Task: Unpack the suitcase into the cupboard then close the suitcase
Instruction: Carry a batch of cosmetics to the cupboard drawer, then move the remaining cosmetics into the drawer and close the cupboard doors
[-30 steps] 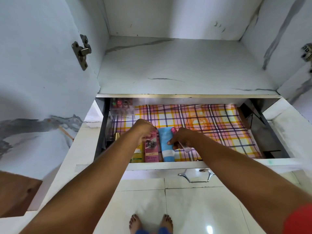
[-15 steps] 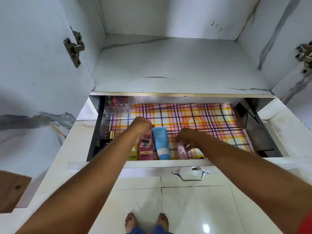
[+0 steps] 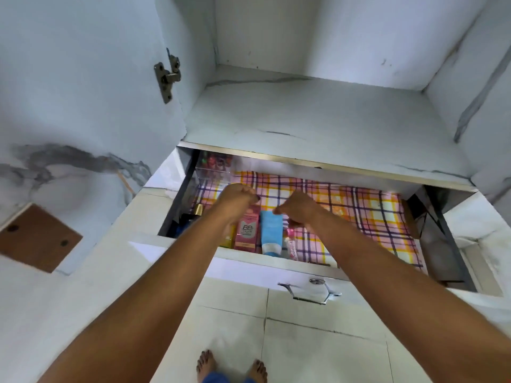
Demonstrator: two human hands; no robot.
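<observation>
We see 2 hands over the open cupboard drawer (image 3: 249,268). The left hand (image 3: 237,199) and right hand (image 3: 297,210) hover with fingers loosely curled, holding nothing. Below them, on the plaid liner (image 3: 359,208), lie a pink BB cream box (image 3: 247,230), a blue tube (image 3: 271,233) and a toothpaste tube (image 3: 291,246), side by side.

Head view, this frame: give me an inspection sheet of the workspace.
Surface: open drawer lined with checked paper.
Job's things: pink BB box, blue tube, small pink tube in a row at the front; suitcase not in view.
Clutter: clear organiser, dark bottle.
Hands: left hand, right hand over the row, fingers curled; grip unclear.
Cables: nothing seen.
Surroundings: shelf, cupboard door, tiled floor.
</observation>
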